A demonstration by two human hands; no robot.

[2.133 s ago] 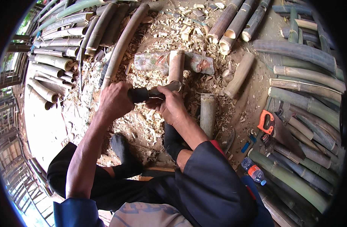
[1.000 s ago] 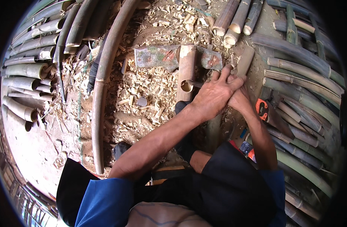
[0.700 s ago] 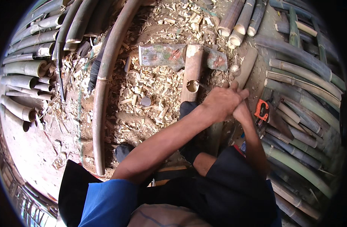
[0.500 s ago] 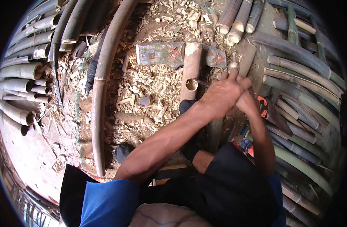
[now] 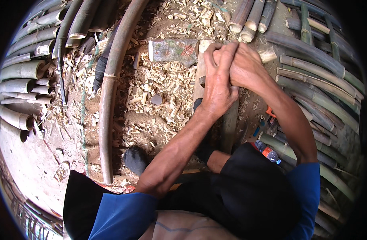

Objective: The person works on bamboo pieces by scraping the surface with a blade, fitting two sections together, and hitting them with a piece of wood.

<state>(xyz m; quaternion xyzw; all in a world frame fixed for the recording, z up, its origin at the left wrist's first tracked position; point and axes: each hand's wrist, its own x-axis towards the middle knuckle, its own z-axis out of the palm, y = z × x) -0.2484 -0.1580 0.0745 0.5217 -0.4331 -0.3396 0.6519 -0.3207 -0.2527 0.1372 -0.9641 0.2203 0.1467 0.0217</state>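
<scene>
My two hands are clasped together over a bamboo length that lies across a mottled short log. My left hand is closed, its fingers curled up against the right. My right hand is wrapped over a tool whose pale wooden handle sticks out past it on the right. The tool's working end is hidden by my hands. Beside the left hand shows the dark edge of a hole in the bamboo; the rest of that hole is covered.
Chips litter the ground around the log. A long bamboo pole lies to the left. Cut bamboo is stacked at far left, and more poles on the right. A bottle lies by my right knee; something orange shows beside my right forearm.
Both hands have shifted forward and left, over the bamboo. The tool's thin dark blade, earlier seen reaching to the hole, is now hidden. My right elbow has swung outward.
</scene>
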